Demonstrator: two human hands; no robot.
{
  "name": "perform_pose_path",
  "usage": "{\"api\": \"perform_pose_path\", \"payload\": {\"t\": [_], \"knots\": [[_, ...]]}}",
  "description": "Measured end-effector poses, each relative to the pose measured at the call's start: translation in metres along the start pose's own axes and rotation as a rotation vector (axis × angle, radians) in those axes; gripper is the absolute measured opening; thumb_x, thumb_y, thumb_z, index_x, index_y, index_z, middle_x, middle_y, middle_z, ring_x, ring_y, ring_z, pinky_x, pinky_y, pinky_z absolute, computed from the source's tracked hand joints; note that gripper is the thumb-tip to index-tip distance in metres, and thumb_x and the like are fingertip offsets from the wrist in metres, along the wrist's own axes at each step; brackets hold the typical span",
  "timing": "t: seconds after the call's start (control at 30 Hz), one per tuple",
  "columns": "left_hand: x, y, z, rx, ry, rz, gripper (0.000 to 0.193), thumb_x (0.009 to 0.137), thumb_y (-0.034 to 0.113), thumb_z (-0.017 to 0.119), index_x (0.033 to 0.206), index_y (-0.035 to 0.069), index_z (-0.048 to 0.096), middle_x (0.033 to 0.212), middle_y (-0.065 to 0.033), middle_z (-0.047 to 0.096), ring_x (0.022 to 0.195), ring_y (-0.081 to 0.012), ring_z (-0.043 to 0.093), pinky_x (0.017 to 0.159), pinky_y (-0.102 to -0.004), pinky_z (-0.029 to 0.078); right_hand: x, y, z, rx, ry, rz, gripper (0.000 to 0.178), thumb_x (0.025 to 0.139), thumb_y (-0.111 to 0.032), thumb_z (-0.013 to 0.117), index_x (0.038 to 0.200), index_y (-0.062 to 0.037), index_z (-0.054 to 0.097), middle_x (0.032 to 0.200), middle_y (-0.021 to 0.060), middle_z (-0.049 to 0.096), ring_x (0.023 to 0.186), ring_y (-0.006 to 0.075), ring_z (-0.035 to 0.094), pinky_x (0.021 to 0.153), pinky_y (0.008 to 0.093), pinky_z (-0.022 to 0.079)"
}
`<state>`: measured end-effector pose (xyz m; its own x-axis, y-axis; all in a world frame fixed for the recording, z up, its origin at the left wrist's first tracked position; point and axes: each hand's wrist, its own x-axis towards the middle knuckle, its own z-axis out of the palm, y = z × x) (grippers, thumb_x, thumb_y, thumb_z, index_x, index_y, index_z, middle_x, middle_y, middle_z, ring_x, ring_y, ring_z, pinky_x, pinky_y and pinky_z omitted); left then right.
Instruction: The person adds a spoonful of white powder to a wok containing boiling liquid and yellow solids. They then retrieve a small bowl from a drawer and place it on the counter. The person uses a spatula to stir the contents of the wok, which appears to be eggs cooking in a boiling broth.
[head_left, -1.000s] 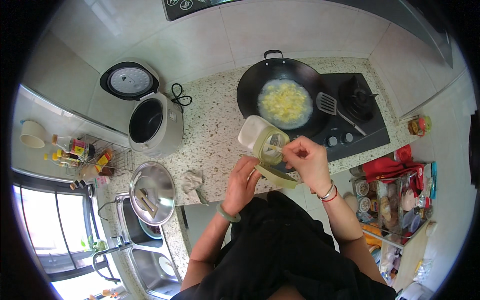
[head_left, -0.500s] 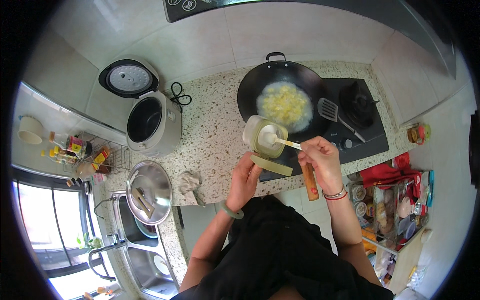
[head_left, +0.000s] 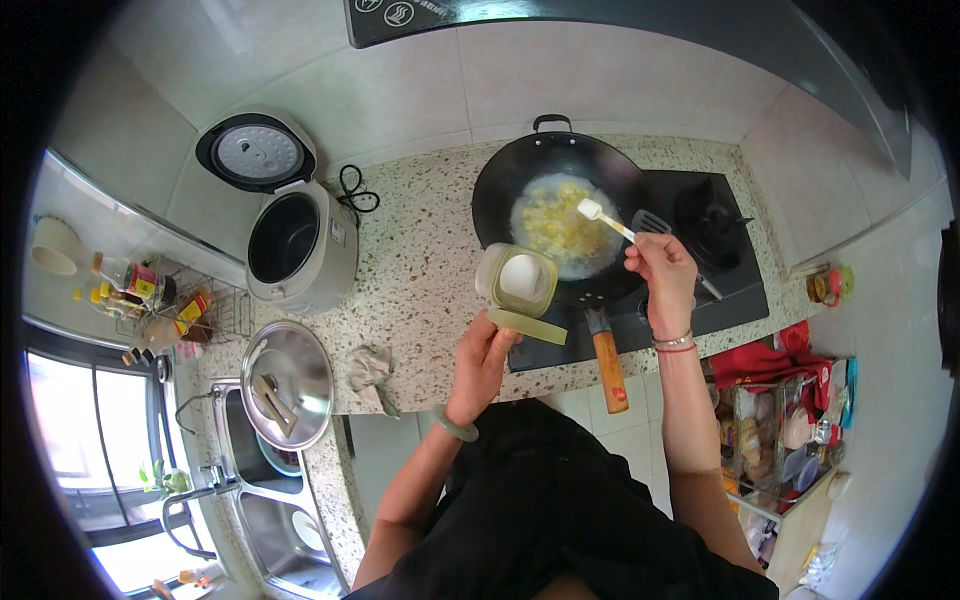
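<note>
The left hand (head_left: 480, 367), at the lower centre of the frame, holds a yellow-green container (head_left: 487, 272) at the side of its flipped-open lid (head_left: 530, 327); its fingers and thumb are clamped on that side, the exact contact of the fingertips being partly hidden. The container stands near the centre of the frame, its mouth facing the camera and showing a white substance (head_left: 523, 277) inside. The right hand (head_left: 664, 280), right of centre, has thumb and fingers pinched together on the handle of a small spoon (head_left: 617, 227). The spoon's white bowl points to the upper left and appears above the wok (head_left: 500, 190); whether the bowl carries a load cannot be determined. The wok occupies the upper centre of the frame and contains yellow pieces in cloudy liquid (head_left: 555, 230); its wooden handle (head_left: 609, 372) points to the lower edge, between the two forearms. A slotted spatula (head_left: 650, 222) is partly hidden behind the right hand, over the black cooktop (head_left: 738, 295). At the upper left, a rice cooker (head_left: 338, 265) is open, its black cord (head_left: 355, 190) beside it on the speckled counter (head_left: 410, 240). Left of centre lie a crumpled cloth (head_left: 372, 378) and, near the sink (head_left: 285, 530), a round metal lid (head_left: 290, 350).
</note>
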<state>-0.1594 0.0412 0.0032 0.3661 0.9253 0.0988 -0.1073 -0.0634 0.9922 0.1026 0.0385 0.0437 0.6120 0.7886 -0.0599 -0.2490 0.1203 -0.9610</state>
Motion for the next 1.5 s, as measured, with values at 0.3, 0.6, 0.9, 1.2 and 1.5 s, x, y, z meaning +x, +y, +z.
{"api": "perform_pose_path", "payload": {"t": [0.3,0.6,0.9,1.2,1.5], "knots": [[-0.005,-0.002,0.000,0.051,0.003,0.024,0.017,0.101,0.015,0.055,0.103,0.000,0.061,0.086,-0.0038,0.056,0.080,-0.0135,0.054,0.074,-0.0276,0.045,0.043,0.019,0.002,-0.130,0.087,-0.163,0.008,0.092,-0.005,0.066,0.091,0.0025,0.064,0.077,0.0080,0.069,0.062,0.0124,0.065,0.060,0.0244,0.054],[-0.007,-0.003,-0.003,-0.018,0.005,-0.018,0.019,0.102,0.018,0.055,0.101,0.000,0.061,0.087,-0.0019,0.054,0.080,-0.0107,0.050,0.075,-0.0265,0.044,0.039,0.026,-0.012,-0.254,0.070,-0.248,0.008,0.092,-0.005,0.066,0.090,0.0025,0.064,0.077,0.0067,0.068,0.063,0.0113,0.064,0.059,0.0241,0.054],[-0.008,0.004,-0.001,0.011,0.015,-0.014,0.017,0.102,0.017,0.055,0.100,0.000,0.060,0.086,-0.0017,0.054,0.081,-0.0112,0.050,0.075,-0.0261,0.044,0.065,0.026,0.014,-0.240,0.073,-0.268,0.008,0.090,-0.004,0.067,0.087,0.0024,0.064,0.075,0.0071,0.069,0.061,0.0115,0.065,0.058,0.0234,0.051],[-0.008,0.003,0.001,0.015,0.027,-0.039,0.017,0.102,0.017,0.055,0.101,0.000,0.060,0.087,-0.0021,0.055,0.080,-0.0117,0.050,0.075,-0.0266,0.044,0.064,0.017,-0.006,-0.321,0.119,-0.311,0.010,0.091,-0.006,0.067,0.088,0.0024,0.064,0.074,0.0073,0.069,0.061,0.0107,0.064,0.058,0.0230,0.050],[-0.004,-0.003,0.005,0.017,-0.012,-0.038,0.018,0.102,0.019,0.055,0.103,0.001,0.060,0.088,-0.0028,0.057,0.081,-0.0124,0.052,0.077,-0.0273,0.045,0.051,0.023,-0.023,-0.246,0.072,-0.211,0.009,0.093,-0.006,0.066,0.090,0.0027,0.065,0.077,0.0064,0.068,0.063,0.0109,0.064,0.058,0.0237,0.054]]}}
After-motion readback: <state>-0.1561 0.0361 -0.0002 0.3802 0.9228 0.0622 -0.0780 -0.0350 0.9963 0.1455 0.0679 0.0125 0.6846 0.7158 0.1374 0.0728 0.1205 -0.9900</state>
